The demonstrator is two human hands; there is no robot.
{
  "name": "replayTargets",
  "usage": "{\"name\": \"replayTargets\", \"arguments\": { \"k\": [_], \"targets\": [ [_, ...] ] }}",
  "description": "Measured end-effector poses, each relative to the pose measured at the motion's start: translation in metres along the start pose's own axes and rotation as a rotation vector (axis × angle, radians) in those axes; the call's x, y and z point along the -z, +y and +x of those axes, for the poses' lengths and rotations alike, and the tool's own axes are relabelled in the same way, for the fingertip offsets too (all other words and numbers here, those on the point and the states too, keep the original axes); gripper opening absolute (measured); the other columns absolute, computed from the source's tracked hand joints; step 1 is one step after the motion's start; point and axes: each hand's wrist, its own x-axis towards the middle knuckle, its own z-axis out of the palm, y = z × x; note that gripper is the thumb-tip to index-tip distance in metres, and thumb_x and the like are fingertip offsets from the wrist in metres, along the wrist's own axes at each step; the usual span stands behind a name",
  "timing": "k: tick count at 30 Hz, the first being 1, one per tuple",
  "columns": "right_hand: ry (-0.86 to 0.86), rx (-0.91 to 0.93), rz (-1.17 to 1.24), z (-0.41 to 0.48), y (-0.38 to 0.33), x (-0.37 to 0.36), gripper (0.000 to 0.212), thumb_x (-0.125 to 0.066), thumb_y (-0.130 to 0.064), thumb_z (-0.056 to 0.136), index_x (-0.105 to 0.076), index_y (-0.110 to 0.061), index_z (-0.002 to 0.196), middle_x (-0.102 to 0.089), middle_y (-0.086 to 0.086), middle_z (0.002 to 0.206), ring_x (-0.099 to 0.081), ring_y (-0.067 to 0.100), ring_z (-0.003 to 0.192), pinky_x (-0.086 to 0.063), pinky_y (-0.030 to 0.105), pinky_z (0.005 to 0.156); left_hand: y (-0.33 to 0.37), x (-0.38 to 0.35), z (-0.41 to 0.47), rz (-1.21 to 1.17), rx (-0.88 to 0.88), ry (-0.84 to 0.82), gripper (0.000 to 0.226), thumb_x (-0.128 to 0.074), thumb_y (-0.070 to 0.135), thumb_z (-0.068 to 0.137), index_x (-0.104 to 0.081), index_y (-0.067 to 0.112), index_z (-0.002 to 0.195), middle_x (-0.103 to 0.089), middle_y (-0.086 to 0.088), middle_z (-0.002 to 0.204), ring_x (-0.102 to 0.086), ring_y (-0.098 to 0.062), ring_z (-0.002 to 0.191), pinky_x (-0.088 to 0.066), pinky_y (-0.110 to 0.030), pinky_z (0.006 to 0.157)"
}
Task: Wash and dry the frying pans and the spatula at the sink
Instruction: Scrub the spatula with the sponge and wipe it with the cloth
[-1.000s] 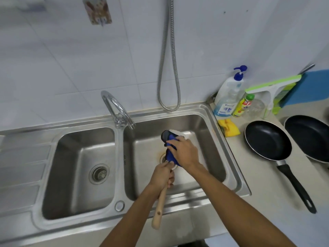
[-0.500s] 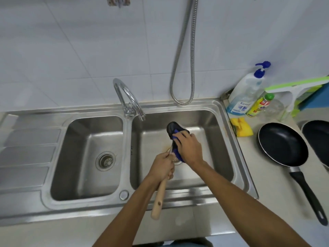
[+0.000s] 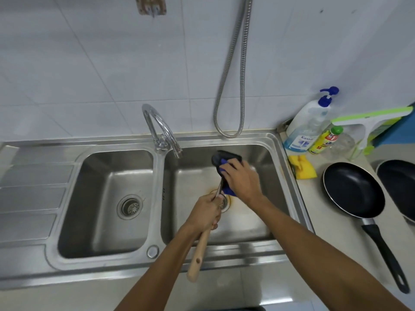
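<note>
Spatula wipe in progress over the right basin of the sink (image 3: 268, 176).

Left hand (image 3: 205, 213) has its grip wrapped tight round the wooden handle of the spatula (image 3: 226, 154), with the blade pointing away above the drain. Right hand (image 3: 241, 178) grip pinches a blue cloth (image 3: 229, 191) onto the black blade. Reads as drying or a last wipe; no water visible from the tap (image 3: 161, 129). Nearer frying pan (image 3: 352, 189) and second frying pan (image 3: 399, 185) sit on the counter (image 3: 325, 232), right of the sink and well apart from both hands. Can't tell if they're washed. Next: finish the blade, then park the spatula somewhere clean. That side is crowded by the yellow sponge (image 3: 302, 166), soap bottle (image 3: 310, 122) and squeegee (image 3: 368, 122). The nearer pan's handle juts toward the counter edge, easy to knock.
</note>
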Motion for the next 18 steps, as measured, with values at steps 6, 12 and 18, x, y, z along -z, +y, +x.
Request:
{"name": "replayTargets", "arguments": {
  "k": [6,12,18],
  "targets": [
    [-0.049,-0.319,0.049,0.018,0.019,0.002,0.029,-0.044,-0.043,0.103,-0.060,-0.029,0.121,-0.059,0.000,0.120,-0.054,0.027,0.101,-0.056,0.036,0.068,0.000,0.003,-0.005,0.009,0.000,-0.007,0.022,-0.046,0.026,0.107,-0.049,0.014,0.089,-0.038,0.004,0.052,-0.032,-0.010,0.041,-0.028,-0.021,0.039],
    [0.060,-0.064,0.074,-0.023,-0.014,-0.009,0.018,-0.062,-0.030,0.094,-0.071,-0.030,0.109,-0.067,-0.007,0.113,-0.060,0.024,0.090,-0.054,0.032,0.066,-0.007,0.009,-0.002,0.020,0.035,-0.047,0.021,-0.046,0.026,0.108,-0.053,0.011,0.095,-0.039,0.003,0.053,-0.033,-0.011,0.041,-0.027,-0.023,0.041],
    [0.024,-0.078,-0.018,-0.004,0.009,-0.012,0.021,-0.067,-0.029,0.092,-0.070,-0.030,0.113,-0.065,-0.007,0.121,-0.058,0.025,0.091,-0.056,0.036,0.061,-0.012,0.005,-0.006,0.011,0.023,-0.033,0.022,-0.047,0.028,0.107,-0.052,0.013,0.092,-0.038,0.004,0.052,-0.033,-0.010,0.042,-0.027,-0.022,0.039]
  ]
}}
